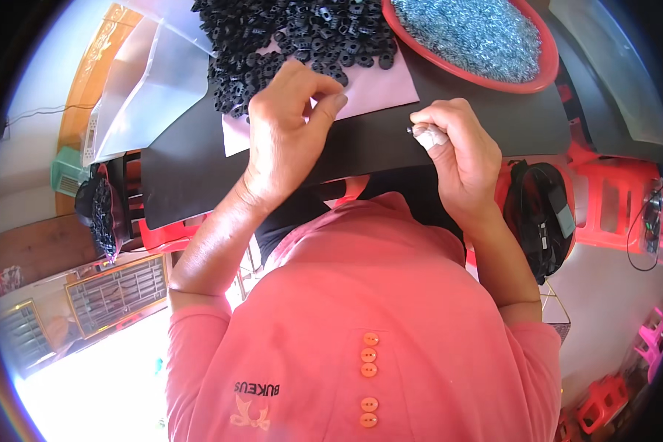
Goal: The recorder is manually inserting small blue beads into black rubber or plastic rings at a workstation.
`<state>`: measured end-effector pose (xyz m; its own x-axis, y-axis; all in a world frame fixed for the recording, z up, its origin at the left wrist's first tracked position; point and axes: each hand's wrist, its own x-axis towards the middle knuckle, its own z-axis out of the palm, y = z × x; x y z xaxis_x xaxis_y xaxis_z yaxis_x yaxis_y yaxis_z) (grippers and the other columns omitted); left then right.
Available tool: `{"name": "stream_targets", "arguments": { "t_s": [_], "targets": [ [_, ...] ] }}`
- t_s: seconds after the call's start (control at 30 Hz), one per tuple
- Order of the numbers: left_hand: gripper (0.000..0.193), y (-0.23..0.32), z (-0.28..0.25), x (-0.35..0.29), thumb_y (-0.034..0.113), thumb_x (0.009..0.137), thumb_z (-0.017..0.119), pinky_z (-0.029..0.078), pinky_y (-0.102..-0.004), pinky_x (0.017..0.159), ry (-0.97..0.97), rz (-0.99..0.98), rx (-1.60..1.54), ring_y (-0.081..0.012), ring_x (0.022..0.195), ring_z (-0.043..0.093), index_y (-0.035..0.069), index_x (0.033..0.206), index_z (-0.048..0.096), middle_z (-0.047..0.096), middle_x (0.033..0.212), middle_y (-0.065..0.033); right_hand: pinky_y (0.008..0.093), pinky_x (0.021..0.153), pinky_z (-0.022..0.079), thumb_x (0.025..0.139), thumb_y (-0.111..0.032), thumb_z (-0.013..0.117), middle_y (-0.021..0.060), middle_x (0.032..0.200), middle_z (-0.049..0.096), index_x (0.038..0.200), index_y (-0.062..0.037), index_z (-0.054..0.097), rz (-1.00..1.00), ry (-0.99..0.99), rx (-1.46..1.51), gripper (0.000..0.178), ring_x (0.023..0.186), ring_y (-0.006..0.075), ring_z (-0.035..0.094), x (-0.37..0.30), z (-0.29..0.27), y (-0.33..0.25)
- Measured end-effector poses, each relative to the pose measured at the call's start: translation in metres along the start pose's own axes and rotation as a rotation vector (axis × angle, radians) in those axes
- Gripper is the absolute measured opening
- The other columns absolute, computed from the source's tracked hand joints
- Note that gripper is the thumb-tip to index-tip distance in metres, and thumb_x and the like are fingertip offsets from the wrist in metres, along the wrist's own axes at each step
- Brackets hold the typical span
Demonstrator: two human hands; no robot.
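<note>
My left hand (291, 129) is over the near edge of a pile of small black plastic parts (302, 33). Its index finger and thumb are bent together, and what they pinch, if anything, is hidden. Further right, my right hand (464, 151) is closed above the table edge, with white tape round its thumb. A tiny dark tip (410, 130) pokes out at its fingertips; the rest of that thing is covered by the fingers. The pile lies on a pink sheet (383, 85).
A red basin (545, 74) full of small shiny metal pieces (468, 37) sits at the far right of the dark table (180, 173). Clear plastic sheeting (136, 88) hangs at the left. A black backpack (541, 217) and red stools (611, 202) stand to the right.
</note>
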<state>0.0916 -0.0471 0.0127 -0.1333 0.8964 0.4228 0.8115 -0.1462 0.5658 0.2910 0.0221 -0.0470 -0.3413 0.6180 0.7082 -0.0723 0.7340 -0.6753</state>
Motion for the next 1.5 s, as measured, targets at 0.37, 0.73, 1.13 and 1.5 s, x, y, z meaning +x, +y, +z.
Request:
{"name": "stream_targets", "arguments": {
  "t_s": [0.37,0.73,1.13,1.5],
  "targets": [
    [0.016,-0.041,-0.022,-0.003,0.008,0.076,0.074,0.049,-0.0307,0.064,0.017,0.003,0.161,-0.0187,0.071,0.058,0.004,0.091,0.068,0.059,0.086,-0.0066,0.0309,0.066,0.049,0.083,0.004,0.063,0.0118,0.083,0.060,0.097,0.0009,0.061,0.017,-0.056,-0.039,0.014,0.073,0.0245,0.061,0.000,-0.001,-0.005],
    [0.019,-0.067,-0.016,0.015,0.011,0.075,0.073,0.053,-0.0393,0.076,-0.026,0.309,0.463,-0.0285,0.094,0.059,0.010,0.094,0.069,0.057,0.093,-0.0081,0.0308,0.067,0.049,0.084,0.004,0.064,0.0126,0.085,0.059,0.097,0.0015,0.061,0.023,-0.077,-0.092,0.014,0.074,0.0243,0.059,0.000,-0.001,-0.005],
    [0.014,-0.071,0.001,0.012,0.003,0.069,0.066,0.054,-0.0364,0.063,-0.023,0.420,0.527,-0.0274,0.083,0.059,0.004,0.081,0.059,0.054,0.088,-0.0096,0.0273,0.064,0.046,0.085,0.006,0.059,0.0114,0.082,0.058,0.095,0.0016,0.061,0.073,-0.152,-0.070,0.011,0.068,0.0188,0.057,0.024,0.009,-0.019],
    [0.016,-0.067,-0.003,0.007,0.003,0.080,0.067,0.053,-0.0326,0.065,0.066,0.300,0.231,-0.0232,0.082,0.064,0.001,0.096,0.064,0.062,0.092,-0.0096,0.0267,0.062,0.048,0.085,0.002,0.064,0.0095,0.077,0.065,0.090,0.0014,0.063,0.141,-0.125,0.028,0.005,0.066,0.0146,0.060,0.069,0.060,-0.006]
  ]
}}
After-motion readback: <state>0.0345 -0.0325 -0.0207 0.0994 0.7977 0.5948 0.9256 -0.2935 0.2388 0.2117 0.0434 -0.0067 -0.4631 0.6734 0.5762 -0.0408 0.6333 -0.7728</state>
